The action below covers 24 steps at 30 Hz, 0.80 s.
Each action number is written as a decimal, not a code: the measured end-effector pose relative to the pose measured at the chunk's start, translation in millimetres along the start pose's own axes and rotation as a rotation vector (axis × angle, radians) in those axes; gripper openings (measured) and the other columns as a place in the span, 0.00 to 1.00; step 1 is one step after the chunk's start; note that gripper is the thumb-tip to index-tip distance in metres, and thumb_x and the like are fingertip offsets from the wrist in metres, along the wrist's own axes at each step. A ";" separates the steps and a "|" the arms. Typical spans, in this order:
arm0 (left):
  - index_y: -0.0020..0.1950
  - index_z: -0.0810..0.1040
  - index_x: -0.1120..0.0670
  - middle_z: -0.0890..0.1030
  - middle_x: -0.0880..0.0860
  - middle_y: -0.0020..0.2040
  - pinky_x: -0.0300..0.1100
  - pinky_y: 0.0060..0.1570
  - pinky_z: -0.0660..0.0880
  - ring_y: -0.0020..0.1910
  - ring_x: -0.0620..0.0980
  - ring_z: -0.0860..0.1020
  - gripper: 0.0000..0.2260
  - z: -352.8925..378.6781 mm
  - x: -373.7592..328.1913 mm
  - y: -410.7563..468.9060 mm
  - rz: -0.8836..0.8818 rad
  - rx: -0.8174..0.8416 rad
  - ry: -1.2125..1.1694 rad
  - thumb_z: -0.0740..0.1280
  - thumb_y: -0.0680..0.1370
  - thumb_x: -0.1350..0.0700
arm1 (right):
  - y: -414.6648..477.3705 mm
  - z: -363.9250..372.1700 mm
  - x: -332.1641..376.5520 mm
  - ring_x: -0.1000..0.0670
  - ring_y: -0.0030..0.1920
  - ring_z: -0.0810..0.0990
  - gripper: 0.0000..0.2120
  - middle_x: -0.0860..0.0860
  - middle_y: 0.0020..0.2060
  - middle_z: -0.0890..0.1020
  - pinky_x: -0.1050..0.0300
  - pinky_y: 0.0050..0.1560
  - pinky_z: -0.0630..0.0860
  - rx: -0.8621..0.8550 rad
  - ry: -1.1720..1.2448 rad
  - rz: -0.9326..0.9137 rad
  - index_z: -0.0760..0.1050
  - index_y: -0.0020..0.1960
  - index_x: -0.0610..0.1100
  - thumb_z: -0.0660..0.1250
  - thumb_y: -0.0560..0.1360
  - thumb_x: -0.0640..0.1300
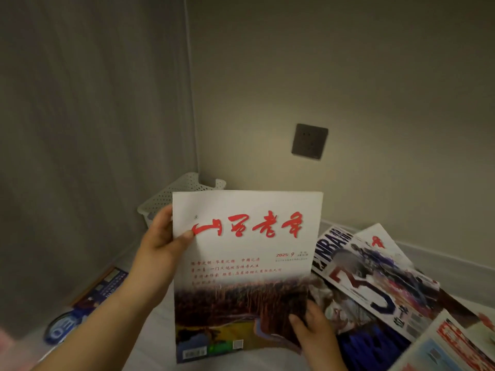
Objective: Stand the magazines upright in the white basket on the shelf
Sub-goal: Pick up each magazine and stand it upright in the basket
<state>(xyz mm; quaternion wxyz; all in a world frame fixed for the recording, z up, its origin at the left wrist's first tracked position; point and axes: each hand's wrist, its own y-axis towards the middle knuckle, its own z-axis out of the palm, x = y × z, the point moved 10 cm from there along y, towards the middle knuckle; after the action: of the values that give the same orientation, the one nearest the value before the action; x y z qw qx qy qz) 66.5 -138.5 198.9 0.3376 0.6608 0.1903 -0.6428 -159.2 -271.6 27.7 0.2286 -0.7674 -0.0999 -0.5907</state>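
white basket [171,195] mostly hidden by magazine [246,263] — spread covers blurred

White shelf [160,341]: white basket [171,195] in corner, magazines [375,279] spread right.

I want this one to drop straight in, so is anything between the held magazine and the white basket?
Nothing visible blocks it. The red-titled magazine, held by both hands, is just in front of the white basket in the corner; the part of the basket showing looks empty.
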 end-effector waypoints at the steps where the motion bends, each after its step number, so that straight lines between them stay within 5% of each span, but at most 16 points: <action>1: 0.47 0.72 0.41 0.79 0.42 0.46 0.40 0.38 0.75 0.43 0.43 0.79 0.15 -5.6 -5.3 2.0 0.017 -0.015 0.007 0.60 0.76 0.63 | 5.2 4.2 6.9 0.49 0.54 0.75 0.15 0.40 0.55 0.79 0.56 0.57 0.69 0.041 -0.021 -0.001 0.73 0.57 0.41 0.63 0.72 0.29; 3: 0.47 0.72 0.41 0.80 0.41 0.45 0.41 0.38 0.77 0.44 0.43 0.80 0.15 -16.6 -15.1 7.9 0.053 -0.007 0.056 0.60 0.75 0.63 | 15.5 9.0 25.7 0.45 0.52 0.79 0.10 0.43 0.46 0.82 0.54 0.55 0.72 0.089 -0.097 -0.035 0.78 0.46 0.44 0.65 0.71 0.31; 5: 0.47 0.72 0.40 0.83 0.37 0.41 0.34 0.34 0.79 0.42 0.38 0.81 0.17 -23.6 -27.5 17.5 0.111 0.050 0.156 0.61 0.74 0.65 | 30.0 9.2 49.7 0.44 0.47 0.81 0.07 0.43 0.42 0.82 0.56 0.51 0.76 0.068 -0.172 -0.088 0.80 0.45 0.40 0.66 0.70 0.31; 9: 0.45 0.73 0.41 0.81 0.30 0.34 0.26 0.31 0.75 0.38 0.32 0.80 0.20 -44.4 -58.5 51.6 0.237 0.076 0.298 0.63 0.73 0.69 | 64.1 10.2 113.5 0.50 0.35 0.77 0.05 0.43 0.35 0.81 0.73 0.28 0.70 -0.078 -0.202 -0.214 0.79 0.44 0.30 0.66 0.70 0.29; 14: 0.43 0.73 0.44 0.81 0.32 0.31 0.23 0.35 0.75 0.35 0.28 0.78 0.20 -80.4 -96.6 109.1 0.376 -0.053 0.294 0.61 0.73 0.72 | 110.0 47.1 201.7 0.48 0.39 0.76 0.06 0.39 0.39 0.83 0.57 0.40 0.68 -0.200 -0.260 -0.363 0.80 0.44 0.31 0.66 0.70 0.32; 16: 0.48 0.74 0.47 0.80 0.34 0.38 0.23 0.38 0.75 0.36 0.31 0.78 0.18 -95.5 -96.6 128.3 0.397 -0.119 0.279 0.62 0.73 0.71 | 131.6 65.8 227.3 0.46 0.40 0.77 0.06 0.35 0.42 0.83 0.56 0.40 0.67 -0.243 -0.304 -0.391 0.79 0.44 0.30 0.66 0.70 0.33; 21: 0.56 0.75 0.58 0.78 0.45 0.46 0.31 0.43 0.74 0.42 0.42 0.77 0.13 -130.6 -59.7 159.9 0.334 -0.259 0.259 0.63 0.73 0.68 | 191.2 121.7 252.0 0.43 0.40 0.75 0.08 0.34 0.46 0.82 0.55 0.41 0.67 -0.239 -0.303 -0.308 0.78 0.44 0.32 0.61 0.71 0.33; 24: 0.55 0.75 0.55 0.78 0.45 0.43 0.32 0.41 0.72 0.41 0.43 0.77 0.12 -145.7 -26.6 172.4 0.255 -0.293 0.254 0.63 0.74 0.67 | 221.8 150.1 243.5 0.39 0.46 0.77 0.10 0.34 0.50 0.81 0.49 0.46 0.71 -0.224 -0.301 -0.239 0.78 0.48 0.33 0.61 0.72 0.35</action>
<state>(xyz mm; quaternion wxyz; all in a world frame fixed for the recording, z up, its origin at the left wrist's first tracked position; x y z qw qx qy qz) 287.0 -153.6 251.7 0.4819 0.6988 0.2376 -0.4723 132.7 -423.9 178.3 0.0527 -0.8501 -0.1569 -0.4999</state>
